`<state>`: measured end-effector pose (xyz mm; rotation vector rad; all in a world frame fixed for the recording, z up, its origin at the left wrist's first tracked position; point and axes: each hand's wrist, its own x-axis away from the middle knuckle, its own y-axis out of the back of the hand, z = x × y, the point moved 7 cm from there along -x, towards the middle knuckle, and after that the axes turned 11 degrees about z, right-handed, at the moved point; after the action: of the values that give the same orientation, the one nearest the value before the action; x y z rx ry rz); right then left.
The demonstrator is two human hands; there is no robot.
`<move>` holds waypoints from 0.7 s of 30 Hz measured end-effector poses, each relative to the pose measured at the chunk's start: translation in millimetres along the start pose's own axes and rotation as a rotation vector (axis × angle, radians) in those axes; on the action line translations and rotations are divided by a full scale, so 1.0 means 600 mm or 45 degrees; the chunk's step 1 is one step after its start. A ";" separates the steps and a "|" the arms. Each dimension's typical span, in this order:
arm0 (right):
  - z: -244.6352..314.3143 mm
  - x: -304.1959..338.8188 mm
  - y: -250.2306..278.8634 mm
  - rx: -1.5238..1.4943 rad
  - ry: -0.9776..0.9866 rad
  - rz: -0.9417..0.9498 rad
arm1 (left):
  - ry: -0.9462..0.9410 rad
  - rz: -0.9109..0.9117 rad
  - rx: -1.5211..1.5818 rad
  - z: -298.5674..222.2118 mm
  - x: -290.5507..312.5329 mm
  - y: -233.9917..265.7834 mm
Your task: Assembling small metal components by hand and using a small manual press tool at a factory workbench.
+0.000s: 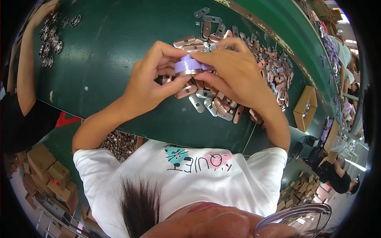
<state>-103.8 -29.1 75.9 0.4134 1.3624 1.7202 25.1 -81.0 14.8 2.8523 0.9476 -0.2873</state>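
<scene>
Green table (119, 35), copper-coloured metal plates (274, 71), round parts (51, 37)

Metal parts (238, 59) lie heaped on the desk (111, 47); round parts (49, 37) far left of them, box (305, 108) right.

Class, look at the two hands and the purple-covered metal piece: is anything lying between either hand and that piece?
Nothing visible does. The left hand and right hand both grip the purple-covered piece directly, above the pile of metal parts.

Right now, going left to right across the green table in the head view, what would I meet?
Another person's arm → round metal rings → left hand → purple strip → right hand → pile of copper-coloured metal plates → open cardboard box.
</scene>
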 end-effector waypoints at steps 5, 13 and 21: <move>-0.010 0.016 -0.019 -0.302 -0.131 -0.145 | -0.286 -0.035 -0.589 -0.030 0.008 0.002; -0.001 0.013 -0.017 -0.095 0.030 -0.072 | -0.372 0.015 -0.766 -0.045 0.005 -0.002; 0.003 0.015 -0.010 -0.310 0.065 -0.220 | -0.492 0.008 -0.785 -0.052 0.008 -0.005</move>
<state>-104.9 -20.8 68.8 0.1125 1.1693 1.7349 31.1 -70.5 43.7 2.1390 0.7759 -0.4361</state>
